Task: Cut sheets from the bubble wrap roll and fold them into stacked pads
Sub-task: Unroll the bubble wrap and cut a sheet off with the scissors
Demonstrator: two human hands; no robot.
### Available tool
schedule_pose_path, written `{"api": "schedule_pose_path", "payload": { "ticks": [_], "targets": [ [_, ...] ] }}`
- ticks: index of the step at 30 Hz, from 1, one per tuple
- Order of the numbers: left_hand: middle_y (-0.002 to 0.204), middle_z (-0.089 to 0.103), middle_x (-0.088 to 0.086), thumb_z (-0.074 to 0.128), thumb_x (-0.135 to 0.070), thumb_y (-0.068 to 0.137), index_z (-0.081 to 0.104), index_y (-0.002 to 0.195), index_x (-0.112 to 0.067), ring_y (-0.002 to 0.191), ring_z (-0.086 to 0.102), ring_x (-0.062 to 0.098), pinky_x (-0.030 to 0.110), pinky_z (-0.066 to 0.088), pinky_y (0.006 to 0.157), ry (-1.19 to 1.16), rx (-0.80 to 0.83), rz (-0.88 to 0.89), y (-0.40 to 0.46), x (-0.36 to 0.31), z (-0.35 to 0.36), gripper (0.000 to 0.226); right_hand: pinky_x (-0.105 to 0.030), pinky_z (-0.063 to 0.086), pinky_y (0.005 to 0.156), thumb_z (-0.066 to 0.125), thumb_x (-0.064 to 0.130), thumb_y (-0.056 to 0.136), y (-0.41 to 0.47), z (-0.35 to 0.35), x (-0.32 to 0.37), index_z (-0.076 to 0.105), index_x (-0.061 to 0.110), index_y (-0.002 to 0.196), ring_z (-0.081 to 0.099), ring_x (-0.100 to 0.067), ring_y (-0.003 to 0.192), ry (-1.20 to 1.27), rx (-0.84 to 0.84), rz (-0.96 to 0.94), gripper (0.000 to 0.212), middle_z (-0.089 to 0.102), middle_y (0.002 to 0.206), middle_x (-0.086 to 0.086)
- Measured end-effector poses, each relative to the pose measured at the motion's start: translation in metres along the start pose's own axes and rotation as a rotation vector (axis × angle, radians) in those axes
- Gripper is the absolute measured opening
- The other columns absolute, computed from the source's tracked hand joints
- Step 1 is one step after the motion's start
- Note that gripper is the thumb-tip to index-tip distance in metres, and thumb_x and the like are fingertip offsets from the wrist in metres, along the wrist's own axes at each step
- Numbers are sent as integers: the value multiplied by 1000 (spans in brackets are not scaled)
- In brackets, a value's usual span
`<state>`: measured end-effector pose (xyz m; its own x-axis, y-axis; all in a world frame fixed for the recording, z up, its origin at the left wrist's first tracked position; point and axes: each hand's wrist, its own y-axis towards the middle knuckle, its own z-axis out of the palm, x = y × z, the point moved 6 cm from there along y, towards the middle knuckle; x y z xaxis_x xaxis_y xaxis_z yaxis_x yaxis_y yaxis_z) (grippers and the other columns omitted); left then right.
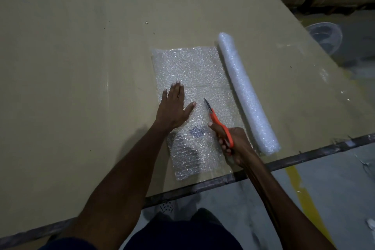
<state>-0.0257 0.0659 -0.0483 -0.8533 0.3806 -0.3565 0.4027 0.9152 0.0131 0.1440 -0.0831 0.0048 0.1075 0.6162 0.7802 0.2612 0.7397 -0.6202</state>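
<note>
A clear bubble wrap sheet [188, 71] lies unrolled and flat on the cardboard-covered table, still joined to the bubble wrap roll [246, 91] on its right. My left hand [174, 107] presses flat on the sheet's left part, fingers straight and spread. My right hand [233, 144] grips the orange-handled scissors [218, 122]. Their dark blades lie close together and point away from me over the middle of the sheet. A blue print mark [197, 131] shows through the wrap between my two hands.
The brown cardboard table top [81, 57] stretches far to the left and back. Its dark metal front edge [304, 158] runs diagonally close to me. Beyond the right edge, a clear plastic object [324, 36] sits on the floor, and a yellow floor line [296, 180] runs below the table.
</note>
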Motion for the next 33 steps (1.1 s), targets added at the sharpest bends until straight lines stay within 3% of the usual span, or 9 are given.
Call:
{"api": "schedule_pose_path", "payload": {
  "ticks": [4, 11, 19, 25, 33],
  "targets": [
    [166, 3, 14, 15, -65, 98, 9, 158, -3, 154, 1, 25, 49, 4, 124, 23, 3, -6, 0, 0, 0, 86, -17, 32, 34, 88, 41, 75, 7, 3, 7, 74, -1, 81, 43, -11, 37, -27, 10, -20, 45, 57, 54, -6],
    [166, 3, 14, 19, -63, 100, 9, 158, -3, 154, 0, 24, 46, 2, 123, 39, -7, -11, -2, -3, -4, 84, -17, 29, 33, 87, 34, 78, 9, -2, 0, 62, 8, 60, 39, -11, 32, -8, 39, -44, 41, 52, 51, -8],
    [166, -4, 13, 29, -61, 101, 2, 158, -3, 153, -6, 24, 45, -2, 122, 5, 57, -22, 0, -3, -14, 86, -19, 30, 37, 88, 47, 73, 14, 2, 6, 70, 6, 78, 42, -13, 37, 18, 70, -26, 45, 55, 55, -7],
    [166, -5, 13, 23, -61, 102, 0, 158, -4, 153, -6, 23, 45, -3, 123, 3, 58, -41, 25, 8, -21, 83, -19, 30, 35, 89, 37, 75, 20, 3, 6, 67, 5, 68, 42, -13, 36, 36, 83, -37, 40, 55, 53, -8],
    [166, 4, 16, 16, -65, 98, 10, 157, -1, 154, 2, 27, 50, 3, 124, 44, 41, -14, 45, 21, -15, 87, -18, 30, 35, 89, 39, 76, 24, 6, 18, 64, 8, 64, 41, -14, 36, 22, 63, -22, 41, 53, 52, -8]
  ]
}}
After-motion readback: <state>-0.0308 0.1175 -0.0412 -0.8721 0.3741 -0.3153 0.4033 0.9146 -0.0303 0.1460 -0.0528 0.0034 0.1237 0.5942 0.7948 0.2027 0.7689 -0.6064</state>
